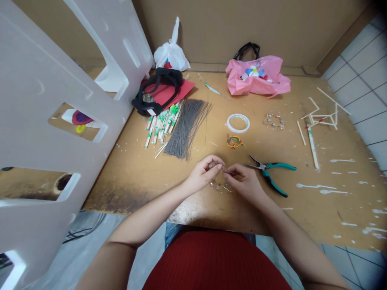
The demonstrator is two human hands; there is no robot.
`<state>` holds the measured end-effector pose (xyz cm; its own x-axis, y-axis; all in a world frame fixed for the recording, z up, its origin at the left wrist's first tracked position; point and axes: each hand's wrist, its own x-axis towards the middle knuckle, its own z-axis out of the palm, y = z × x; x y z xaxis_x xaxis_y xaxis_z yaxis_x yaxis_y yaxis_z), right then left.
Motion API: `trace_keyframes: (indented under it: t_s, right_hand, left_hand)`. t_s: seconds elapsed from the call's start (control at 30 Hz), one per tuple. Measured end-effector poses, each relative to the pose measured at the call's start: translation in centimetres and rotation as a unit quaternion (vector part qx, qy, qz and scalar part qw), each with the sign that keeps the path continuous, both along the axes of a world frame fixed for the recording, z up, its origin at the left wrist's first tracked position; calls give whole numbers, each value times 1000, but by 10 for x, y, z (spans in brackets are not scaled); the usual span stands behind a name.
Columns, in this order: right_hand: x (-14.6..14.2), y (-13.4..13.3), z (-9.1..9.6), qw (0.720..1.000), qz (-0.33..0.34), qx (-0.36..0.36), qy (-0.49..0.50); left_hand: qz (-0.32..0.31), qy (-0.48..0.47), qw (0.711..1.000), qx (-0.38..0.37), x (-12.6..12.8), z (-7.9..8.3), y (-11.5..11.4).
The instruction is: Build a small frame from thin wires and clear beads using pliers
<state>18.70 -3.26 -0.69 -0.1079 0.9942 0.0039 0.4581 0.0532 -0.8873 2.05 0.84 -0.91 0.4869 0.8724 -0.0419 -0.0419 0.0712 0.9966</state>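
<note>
A wooden desk [305, 209] splashed with white paint runs ahead of the person, with a white panel [54, 96] along its left side. At the back sit a pink bag [256, 78] and a white bag [171, 54]. A black strap [155, 92] lies on red paper [178, 90], beside a bundle of wooden sticks [161, 125] and a bundle of grey wires [186, 129]. A stick frame [323, 114] stands at the right. Nearer lie a tape roll [238, 123], rubber bands [234, 141] and a beaded wire piece [273, 122].

Green-handled pliers [269, 173] lie just beside the right hand [243, 181]. That hand and the left hand [204, 174] hover over the desk near its front edge, their fingers [213, 161] pinched on a thin wire loop [220, 184] between them.
</note>
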Motion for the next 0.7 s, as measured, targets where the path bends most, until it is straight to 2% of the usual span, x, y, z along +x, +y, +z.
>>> trace_keyframes:
  t_s: [0.37,0.7]
  right_hand:
    - [-1,2,-7,998,20,-50,29]
    - [-5,1,-5,995,41,-76,42]
  left_hand:
    - [-13,-103,994,-40,-2,-1,5]
    - [-11,-88,996,-33,-3,2,5]
